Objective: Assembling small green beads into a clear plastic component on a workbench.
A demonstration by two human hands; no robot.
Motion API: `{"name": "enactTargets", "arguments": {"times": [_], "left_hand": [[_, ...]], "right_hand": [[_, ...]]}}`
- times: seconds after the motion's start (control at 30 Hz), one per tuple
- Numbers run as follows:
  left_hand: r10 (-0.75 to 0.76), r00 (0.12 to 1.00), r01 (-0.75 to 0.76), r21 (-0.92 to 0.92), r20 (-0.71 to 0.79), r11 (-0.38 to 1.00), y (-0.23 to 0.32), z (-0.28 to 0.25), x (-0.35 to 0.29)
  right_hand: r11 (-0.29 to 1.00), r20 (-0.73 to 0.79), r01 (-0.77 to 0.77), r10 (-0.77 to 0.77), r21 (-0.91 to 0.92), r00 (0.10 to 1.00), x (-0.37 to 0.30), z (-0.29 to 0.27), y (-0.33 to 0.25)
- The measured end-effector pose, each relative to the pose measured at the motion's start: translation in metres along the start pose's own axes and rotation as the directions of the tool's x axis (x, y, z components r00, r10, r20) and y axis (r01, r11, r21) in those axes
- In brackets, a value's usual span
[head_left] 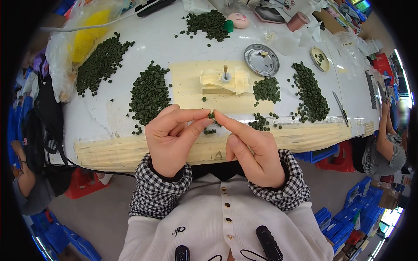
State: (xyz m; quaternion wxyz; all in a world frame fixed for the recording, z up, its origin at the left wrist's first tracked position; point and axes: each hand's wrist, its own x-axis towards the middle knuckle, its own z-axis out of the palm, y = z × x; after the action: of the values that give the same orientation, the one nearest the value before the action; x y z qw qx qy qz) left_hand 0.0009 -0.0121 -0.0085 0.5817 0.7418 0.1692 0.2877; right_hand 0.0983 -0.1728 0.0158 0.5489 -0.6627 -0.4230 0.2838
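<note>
Above the table's near edge, my left hand point(172, 137) pinches a small dark green round piece point(211, 116) between thumb and index finger. My right hand point(257, 152) stretches its index finger out to that piece, the fingertip at its right side. Its thumb stays apart from the index finger, and the other fingers curl under, partly hidden. Just below my left fingertips lie a few more green pieces point(210, 131). Beyond my hands, a small block wrapped in cream tape point(217, 85) carries an upright pin on a round base point(226, 77).
Heaps of green pieces lie at left point(150, 93), far left point(102, 63), back point(207, 26) and right point(310, 93). A round metal dish point(261, 61), a cream dish point(320, 59) and tweezers point(341, 108) are on the right. Other people sit at both sides.
</note>
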Motion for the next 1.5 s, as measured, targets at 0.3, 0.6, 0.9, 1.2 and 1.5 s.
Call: {"name": "enactTargets", "arguments": {"times": [0.3, 0.6, 0.9, 1.2, 1.5], "left_hand": [[0.113, 0.993, -0.118, 0.139, 0.045, 0.983, 0.001, 0.004, -0.002], [0.096, 0.987, -0.148, 0.470, 0.132, 0.870, 0.008, -0.002, -0.006], [-0.303, 0.950, 0.311, -0.283, 0.074, 0.907, 0.011, -0.021, -0.008], [-0.610, 0.744, 0.445, -0.884, 0.274, 0.144, 0.019, -0.029, -0.010], [-0.355, 0.747, 0.633, -0.765, 0.563, 0.120, 0.018, -0.022, -0.018]], "right_hand": [[0.977, 0.010, 0.127, -0.127, -0.173, 0.992, -0.003, -0.007, 0.010], [0.727, -0.335, -0.003, -0.313, -0.686, 0.889, -0.008, -0.048, 0.027], [0.591, -0.214, 0.015, -0.316, -0.806, 0.924, 0.002, -0.042, 0.030], [0.691, -0.208, 0.044, -0.277, -0.721, 0.938, 0.007, -0.041, 0.026], [0.854, -0.293, 0.075, -0.257, -0.515, 0.921, 0.001, -0.027, 0.016]]}}
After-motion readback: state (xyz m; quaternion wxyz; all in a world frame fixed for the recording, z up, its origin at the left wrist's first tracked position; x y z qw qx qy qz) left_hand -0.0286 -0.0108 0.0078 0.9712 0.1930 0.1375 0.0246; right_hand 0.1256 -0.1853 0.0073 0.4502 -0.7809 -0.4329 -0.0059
